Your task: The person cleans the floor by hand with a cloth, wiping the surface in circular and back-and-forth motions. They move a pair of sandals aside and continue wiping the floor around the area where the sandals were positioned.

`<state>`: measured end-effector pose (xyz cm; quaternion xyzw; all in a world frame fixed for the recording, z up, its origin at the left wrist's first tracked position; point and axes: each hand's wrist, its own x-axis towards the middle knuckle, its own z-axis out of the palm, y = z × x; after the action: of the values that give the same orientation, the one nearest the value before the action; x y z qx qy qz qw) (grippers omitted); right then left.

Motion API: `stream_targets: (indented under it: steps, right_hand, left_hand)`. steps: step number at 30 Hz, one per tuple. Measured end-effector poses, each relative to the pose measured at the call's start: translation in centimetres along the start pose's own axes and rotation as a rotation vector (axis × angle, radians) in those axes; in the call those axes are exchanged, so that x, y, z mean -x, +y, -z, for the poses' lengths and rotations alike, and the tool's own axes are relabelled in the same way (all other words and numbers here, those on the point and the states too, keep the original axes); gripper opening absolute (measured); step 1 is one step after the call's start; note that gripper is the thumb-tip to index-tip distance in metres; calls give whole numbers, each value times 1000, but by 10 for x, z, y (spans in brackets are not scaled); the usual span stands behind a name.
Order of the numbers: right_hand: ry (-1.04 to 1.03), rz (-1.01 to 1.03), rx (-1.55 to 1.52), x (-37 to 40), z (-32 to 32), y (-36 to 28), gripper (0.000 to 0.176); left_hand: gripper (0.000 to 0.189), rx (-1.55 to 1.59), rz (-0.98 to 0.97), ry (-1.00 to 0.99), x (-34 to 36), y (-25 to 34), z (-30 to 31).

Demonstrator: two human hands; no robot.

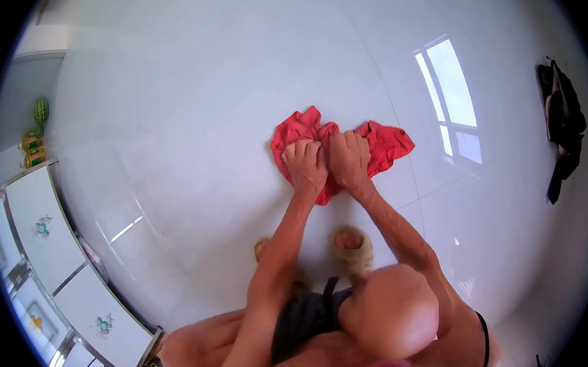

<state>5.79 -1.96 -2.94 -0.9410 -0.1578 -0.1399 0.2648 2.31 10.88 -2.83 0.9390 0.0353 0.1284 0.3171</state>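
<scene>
A crumpled red cloth (390, 145) lies bunched on the shiny pale tiled floor, in front of my feet. My left hand (304, 164) presses down on its left part with the fingers curled into the fabric. Close beside it, my right hand (350, 157) is closed on the middle of the cloth, knuckles up. Folds of fabric stick out on both sides and below the hands. What lies under the palms is hidden. My bent knee (400, 307) and a sandal (352, 248) are just behind the hands.
To the left stands a white cabinet (40, 227) with flower decals; bottles of yellow liquid (33, 150) and a watermelon (41, 111) are beyond it. Dark clothing (562, 126) hangs at the right wall. A window reflection (450, 85) shows on the floor.
</scene>
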Motion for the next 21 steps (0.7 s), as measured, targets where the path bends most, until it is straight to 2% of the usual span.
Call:
stream_targets:
  steps: [4,7,9,16,17,19,21]
  right_hand:
    - [24,6,-75,9,6,4,12]
    - [4,12,-101,7,4,7,13]
    - [7,7,-89,7,8,7,13]
    - [90,24,-113,7,12,13,11]
    - [108,26,-127,7,12,14,10]
    - [131,35,-136,5,15,15,11]
    - [147,38,-129,4,15,14,11]
  left_hand:
    - [19,41,-35,-8,7,5,8]
    - [27,21,-93,-73,1,5,17]
    - [29,4,-148,-191,-10,2,25]
    - [39,-70,-432,-835,-72,-17,67]
    - [41,-198,-419,-980,-83,-15,79]
    - [44,-448,-376,-1254,-117,26,128]
    - [43,-499,-369,-1243,-136,52,180]
